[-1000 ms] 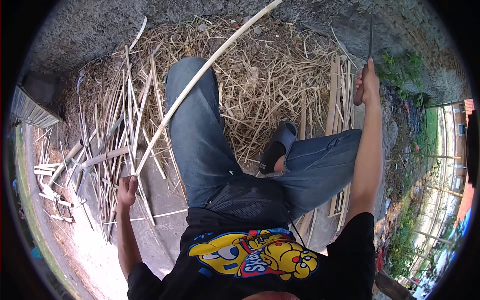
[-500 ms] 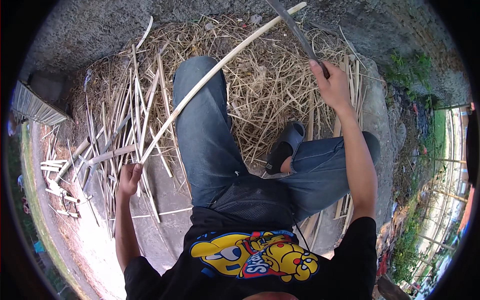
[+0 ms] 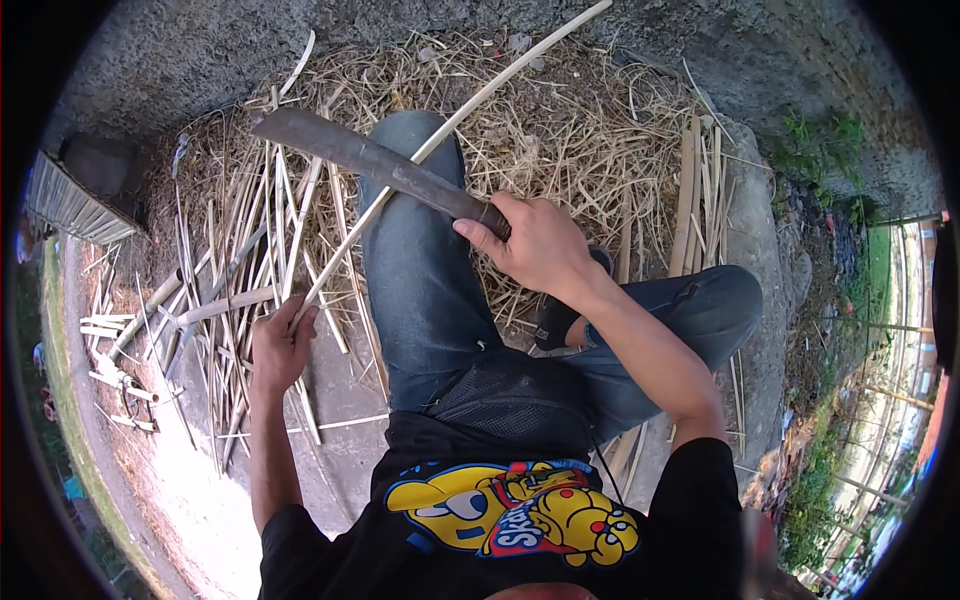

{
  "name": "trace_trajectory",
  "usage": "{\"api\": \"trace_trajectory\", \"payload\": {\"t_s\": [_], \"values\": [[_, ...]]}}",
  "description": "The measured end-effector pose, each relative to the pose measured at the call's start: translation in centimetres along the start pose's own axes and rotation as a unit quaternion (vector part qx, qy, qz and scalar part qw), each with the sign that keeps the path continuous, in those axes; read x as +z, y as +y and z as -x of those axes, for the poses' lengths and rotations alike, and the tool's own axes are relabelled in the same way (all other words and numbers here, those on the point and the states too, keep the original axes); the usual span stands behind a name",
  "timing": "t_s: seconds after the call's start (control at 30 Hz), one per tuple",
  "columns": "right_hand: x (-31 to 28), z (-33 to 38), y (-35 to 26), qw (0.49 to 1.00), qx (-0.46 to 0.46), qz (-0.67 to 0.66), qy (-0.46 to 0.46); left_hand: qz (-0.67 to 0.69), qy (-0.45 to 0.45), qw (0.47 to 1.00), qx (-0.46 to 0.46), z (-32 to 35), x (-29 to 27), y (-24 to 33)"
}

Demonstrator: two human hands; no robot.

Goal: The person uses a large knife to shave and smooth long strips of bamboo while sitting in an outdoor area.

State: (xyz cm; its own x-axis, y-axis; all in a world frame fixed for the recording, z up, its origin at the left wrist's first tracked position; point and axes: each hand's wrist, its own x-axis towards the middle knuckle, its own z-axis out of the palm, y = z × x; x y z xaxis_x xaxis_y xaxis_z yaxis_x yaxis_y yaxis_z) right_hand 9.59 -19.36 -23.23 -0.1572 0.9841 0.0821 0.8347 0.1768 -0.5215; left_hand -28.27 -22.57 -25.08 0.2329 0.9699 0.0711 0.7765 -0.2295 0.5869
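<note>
Seated person working a long bamboo strip (image 3: 440, 140) with a heavy knife (image 3: 370, 165).

The left hand (image 3: 282, 345) is closed around the near end of the strip, beside the left thigh; the strip runs from there up across the left leg (image 3: 420, 270) toward the far ground. The right hand (image 3: 540, 245) is wrapped tight round the knife handle, and the dark blade lies across the strip above the knee, apparently just over it; contact cannot be told. Step in hand, judged: setting the blade to the strip for shaving or splitting. The next stroke calls for a firm left-hand hold and an edge directed away from the leg. Cut strips (image 3: 230, 270) and dry shavings (image 3: 580, 150) cover the concrete floor (image 3: 340, 390).
</note>
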Motion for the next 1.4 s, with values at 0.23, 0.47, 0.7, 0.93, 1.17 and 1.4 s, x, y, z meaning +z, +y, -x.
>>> {"api": "trace_trajectory", "payload": {"t_s": [0.23,0.47,0.7,0.93,1.17,1.4], "values": [[0.7,-2.1,0.4,0.994,-0.031,0.08,0.062,-0.012,0.01,1.0,-0.001,0.4,-0.5,1.2],[-4.1,-6.1,8.6,0.975,0.173,-0.049,0.134,0.02,0.036,0.999,-0.023,1.3,-0.4,0.2],[0.3,-2.3,-0.4,0.999,0.003,0.034,0.001,0.004,0.042,0.999,-0.017,0.5,0.7,1.3],[-6.0,-7.5,12.0,0.978,0.152,-0.003,0.141,0.072,-0.015,0.994,-0.075,3.6,-0.9,-2.2],[-3.8,-3.8,7.1,0.989,0.106,-0.067,0.081,0.025,-0.073,0.997,-0.002,1.7,0.8,0.3],[0.1,-2.6,4.5,0.99,0.058,-0.111,0.059,0.083,-0.146,0.986,-0.014,-0.5,1.0,2.0]]}}
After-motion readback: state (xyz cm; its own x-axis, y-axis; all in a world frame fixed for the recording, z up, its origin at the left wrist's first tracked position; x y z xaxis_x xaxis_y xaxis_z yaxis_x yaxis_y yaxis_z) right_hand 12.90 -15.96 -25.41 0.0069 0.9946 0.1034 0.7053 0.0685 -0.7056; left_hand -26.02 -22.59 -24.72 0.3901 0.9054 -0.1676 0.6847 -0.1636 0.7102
